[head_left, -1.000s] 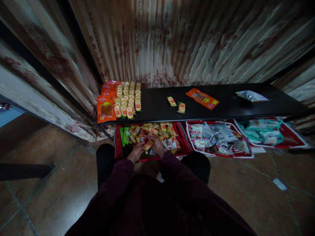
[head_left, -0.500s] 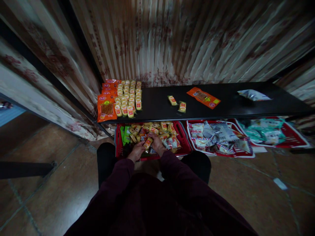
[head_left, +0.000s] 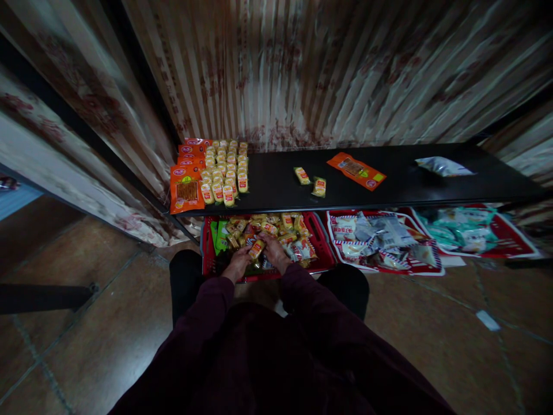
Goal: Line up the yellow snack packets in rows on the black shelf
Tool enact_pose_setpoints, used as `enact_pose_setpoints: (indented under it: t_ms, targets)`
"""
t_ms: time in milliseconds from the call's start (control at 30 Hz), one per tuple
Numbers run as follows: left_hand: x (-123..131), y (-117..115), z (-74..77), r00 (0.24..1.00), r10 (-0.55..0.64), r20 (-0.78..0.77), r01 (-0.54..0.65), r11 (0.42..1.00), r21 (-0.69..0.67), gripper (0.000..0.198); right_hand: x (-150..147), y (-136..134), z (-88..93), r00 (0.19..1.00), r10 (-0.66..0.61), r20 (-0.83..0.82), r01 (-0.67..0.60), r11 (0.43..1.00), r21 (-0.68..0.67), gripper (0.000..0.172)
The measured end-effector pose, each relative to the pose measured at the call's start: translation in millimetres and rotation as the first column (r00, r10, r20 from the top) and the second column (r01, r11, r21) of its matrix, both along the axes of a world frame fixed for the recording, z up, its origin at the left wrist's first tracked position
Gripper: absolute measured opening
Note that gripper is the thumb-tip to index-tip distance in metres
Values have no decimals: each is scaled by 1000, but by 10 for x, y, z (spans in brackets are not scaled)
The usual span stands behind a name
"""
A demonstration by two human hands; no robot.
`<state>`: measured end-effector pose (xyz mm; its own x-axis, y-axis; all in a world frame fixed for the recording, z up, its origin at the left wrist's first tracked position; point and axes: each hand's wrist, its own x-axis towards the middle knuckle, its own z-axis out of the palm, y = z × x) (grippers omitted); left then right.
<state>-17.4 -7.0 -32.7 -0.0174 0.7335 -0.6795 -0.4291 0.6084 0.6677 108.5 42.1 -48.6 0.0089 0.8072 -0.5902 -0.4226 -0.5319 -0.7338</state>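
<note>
Head view: kneels at the red basket (head_left: 325, 246) under the tabletop (head_left: 276, 187). Pinches a yellow snack packet (head_left: 256, 249) by its near end with the left hand (head_left: 237, 266), clear of the heap. Sinks the right hand (head_left: 275, 253), fingers curled, among neighbouring packets; grip cannot be told.

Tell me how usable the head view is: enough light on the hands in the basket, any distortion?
Head view: dim, the black shelf top clearest; the left hand and right hand in the red plastic basket sit in shadow below it, so their grip on the small yellow wrapped snack between them is unclear. Head view: wide-angle stretch bends the striped wall toward the corners; no glare.
</note>
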Motion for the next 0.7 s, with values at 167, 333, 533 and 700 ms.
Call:
enact_pose_setpoints:
  t_ms: [167,333,533,700]
  targets:
    - [-50,31,-29,999,32,-8,-32,999,14,38,7,-50,8,995,38,93,-34,998,-48,17]
    - [-109,69,-92,994,104,-32,-103,994,45,33,35,-110,18,988,87,124,-79,995,-63,17]
    - [-162,123,-152,985,168,-39,-166,985,45,30,32,-139,42,977,185,109,-175,980,-97,15]
    - [-164,186,-183,982,178,-60,-175,983,53,30,62,-171,12,967,242,80,-234,968,-94,24]
